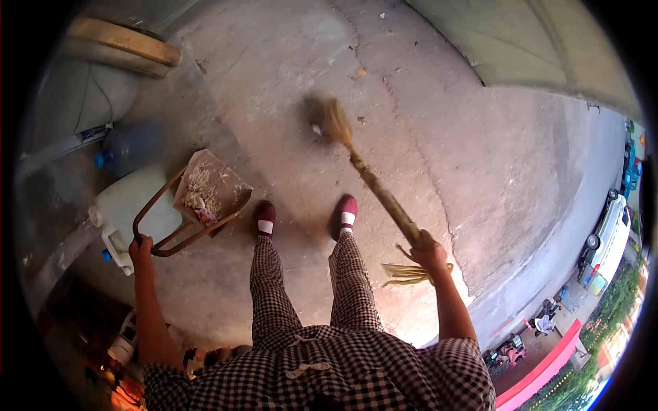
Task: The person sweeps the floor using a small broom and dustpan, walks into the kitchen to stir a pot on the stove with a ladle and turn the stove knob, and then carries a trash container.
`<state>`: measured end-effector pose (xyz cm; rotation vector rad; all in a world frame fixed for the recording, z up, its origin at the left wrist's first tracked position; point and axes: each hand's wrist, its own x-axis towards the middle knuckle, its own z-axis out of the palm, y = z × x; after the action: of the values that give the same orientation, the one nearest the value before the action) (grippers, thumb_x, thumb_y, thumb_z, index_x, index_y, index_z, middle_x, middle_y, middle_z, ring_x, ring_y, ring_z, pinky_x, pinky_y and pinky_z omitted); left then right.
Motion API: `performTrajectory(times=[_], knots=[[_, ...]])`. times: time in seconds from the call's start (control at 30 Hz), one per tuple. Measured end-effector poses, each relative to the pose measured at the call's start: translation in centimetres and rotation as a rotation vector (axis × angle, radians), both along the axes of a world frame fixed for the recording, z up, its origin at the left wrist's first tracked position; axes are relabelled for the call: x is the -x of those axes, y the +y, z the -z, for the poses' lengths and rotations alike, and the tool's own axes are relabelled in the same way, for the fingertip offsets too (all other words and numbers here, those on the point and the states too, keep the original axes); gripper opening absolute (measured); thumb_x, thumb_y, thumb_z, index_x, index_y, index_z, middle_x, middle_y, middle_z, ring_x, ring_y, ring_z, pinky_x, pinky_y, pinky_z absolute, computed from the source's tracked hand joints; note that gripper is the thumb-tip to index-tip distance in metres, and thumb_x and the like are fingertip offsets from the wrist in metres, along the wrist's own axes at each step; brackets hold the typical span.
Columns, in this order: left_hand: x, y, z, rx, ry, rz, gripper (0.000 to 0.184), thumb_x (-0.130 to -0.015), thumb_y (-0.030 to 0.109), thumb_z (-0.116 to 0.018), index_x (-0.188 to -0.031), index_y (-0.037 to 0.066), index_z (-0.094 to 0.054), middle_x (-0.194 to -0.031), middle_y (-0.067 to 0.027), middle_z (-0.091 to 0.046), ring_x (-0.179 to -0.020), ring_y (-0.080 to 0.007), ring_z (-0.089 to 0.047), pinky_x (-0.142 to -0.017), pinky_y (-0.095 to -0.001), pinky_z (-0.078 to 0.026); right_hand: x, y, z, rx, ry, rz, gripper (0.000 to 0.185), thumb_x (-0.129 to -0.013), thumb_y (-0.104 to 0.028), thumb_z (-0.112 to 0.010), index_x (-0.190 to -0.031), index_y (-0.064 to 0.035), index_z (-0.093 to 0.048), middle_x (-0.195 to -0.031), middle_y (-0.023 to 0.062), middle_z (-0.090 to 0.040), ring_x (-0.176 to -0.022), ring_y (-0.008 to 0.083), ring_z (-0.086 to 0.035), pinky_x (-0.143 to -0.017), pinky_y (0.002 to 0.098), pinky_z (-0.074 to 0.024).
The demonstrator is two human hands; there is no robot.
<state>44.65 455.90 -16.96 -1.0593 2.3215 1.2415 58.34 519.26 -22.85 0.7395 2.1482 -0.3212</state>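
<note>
My left hand (141, 248) is closed around the bent handle of a dustpan (236, 197), which hangs to the left of my feet. Pale shavings or crumbs (200, 192) and some scraps lie inside the pan. On the other side, my right hand (430, 252) grips a straw broom (378, 188) by the end of its handle. The broom slants forward and left, its bristle head (336, 120) at the concrete floor ahead of my feet. Near the bristles is a small whitish bit (317, 129). Loose straw-like strands (408, 274) stick out below my right hand.
A large white jug (133, 205) and a clear bottle with a blue cap (127, 152) stand at left. Wooden beams (123, 48) are at upper left. A greenish sheet (534, 48) covers the upper right. Cars (610, 233) are parked at far right. A crack runs along the floor.
</note>
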Motion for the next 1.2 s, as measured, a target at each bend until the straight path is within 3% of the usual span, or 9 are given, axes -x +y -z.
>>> performTrajectory(times=[0.23, 0.37, 0.47, 0.63, 0.8, 0.9, 0.97, 1.03, 1.2], knots=[[0.3, -0.3, 0.6, 0.02, 0.049, 0.015, 0.015, -0.074, 0.016, -0.047, -0.064, 0.007, -0.04, -0.058, 0.0019, -0.034, -0.055, -0.0091, -0.031, -0.054, -0.0244, -0.027, 14.6, 7.4, 11.2, -0.286, 0.116, -0.048, 0.047, -0.064, -0.028, -0.056, -0.103, -0.0029, -0.048, -0.081, 0.018, -0.059, -0.079, 0.0328, -0.056, -0.067, 0.0401, -0.0452], [1.3, -0.1, 0.8, 0.052, 0.05, -0.009, 0.013, -0.072, 0.014, -0.046, -0.063, 0.006, -0.04, -0.058, 0.0012, -0.035, -0.055, -0.0102, -0.031, -0.056, -0.0252, -0.027, 26.4, 3.9, 14.5, -0.105, -0.006, 0.049, 0.042, -0.06, -0.027, -0.062, -0.094, -0.0033, -0.053, -0.092, 0.0187, -0.056, -0.086, 0.0309, -0.056, -0.069, 0.0362, -0.0462], [1.5, -1.0, 1.3, 0.054, 0.032, -0.027, 0.013, -0.07, 0.013, -0.046, -0.062, 0.006, -0.04, -0.057, 0.0011, -0.035, -0.054, -0.0103, -0.031, -0.055, -0.025, -0.026, 24.0, -1.4, 15.5, -0.027, -0.037, -0.291, 0.049, -0.059, -0.024, -0.062, -0.102, -0.0063, -0.046, -0.091, 0.0193, -0.056, -0.084, 0.0325, -0.055, -0.069, 0.039, -0.0454], [1.4, -2.8, 1.8, 0.02, 0.025, 0.044, 0.012, -0.072, 0.014, -0.046, -0.064, 0.005, -0.043, -0.058, 0.0014, -0.038, -0.054, -0.0091, -0.032, -0.054, -0.0245, -0.028, 14.9, -4.0, 6.6, 0.15, 0.124, -0.441, 0.051, -0.063, -0.019, -0.055, -0.111, -0.0187, -0.038, -0.081, 0.0185, -0.055, -0.08, 0.0353, -0.055, -0.067, 0.0443, -0.0434], [1.6, -0.2, 0.8, 0.028, 0.019, 0.004, 0.015, -0.074, 0.016, -0.048, -0.065, 0.006, -0.043, -0.059, 0.0018, -0.037, -0.056, -0.0091, -0.033, -0.053, -0.0238, -0.028, 9.1, -0.8, 2.8, 0.157, 0.14, -0.274, 0.061, -0.063, -0.022, -0.053, -0.12, -0.0159, -0.032, -0.082, 0.02, -0.056, -0.075, 0.0361, -0.055, -0.065, 0.0446, -0.0439], [1.5, 0.7, 0.1, 0.006, 0.02, -0.011, 0.015, -0.075, 0.017, -0.048, -0.065, 0.006, -0.043, -0.061, 0.0023, -0.036, -0.058, -0.0089, -0.032, -0.055, -0.0238, -0.028, 8.3, 0.0, 6.5, 0.005, 0.106, -0.107, 0.062, -0.062, -0.022, -0.053, -0.12, -0.0128, -0.031, -0.082, 0.0216, -0.056, -0.075, 0.0388, -0.054, -0.065, 0.0451, -0.043], [1.6, 1.0, -0.2, 0.014, 0.025, 0.002, 0.016, -0.075, 0.018, -0.048, -0.065, 0.006, -0.042, -0.061, 0.0024, -0.036, -0.058, -0.009, -0.032, -0.054, -0.0238, -0.028, 9.8, -2.4, 7.7, 0.019, 0.064, 0.058, 0.047, -0.064, -0.023, -0.051, -0.106, -0.0079, -0.04, -0.085, 0.0227, -0.056, -0.079, 0.0388, -0.054, -0.067, 0.0438, -0.0432], [1.3, 0.7, 0.2, 0.022, 0.05, -0.008, 0.016, -0.075, 0.017, -0.047, -0.065, 0.006, -0.042, -0.061, 0.0023, -0.036, -0.058, -0.009, -0.032, -0.055, -0.0237, -0.028, 5.9, -2.7, 15.5, -0.002, -0.038, -0.017, 0.047, -0.066, -0.025, -0.048, -0.107, -0.0056, -0.039, -0.086, 0.0227, -0.056, -0.082, 0.0377, -0.054, -0.068, 0.0427, -0.0437], [0.8, -0.3, 0.0, 0.01, 0.037, -0.007, 0.015, -0.075, 0.017, -0.047, -0.067, 0.005, -0.044, -0.062, 0.002, -0.036, -0.059, -0.0086, -0.033, -0.055, -0.0235, -0.029, 5.3, -13.5, 6.2, 0.205, -0.187, -0.004, 0.056, -0.064, -0.026, -0.053, -0.115, -0.0084, -0.037, -0.089, 0.0209, -0.056, -0.085, 0.0355, -0.053, -0.072, 0.0418, -0.0423]])
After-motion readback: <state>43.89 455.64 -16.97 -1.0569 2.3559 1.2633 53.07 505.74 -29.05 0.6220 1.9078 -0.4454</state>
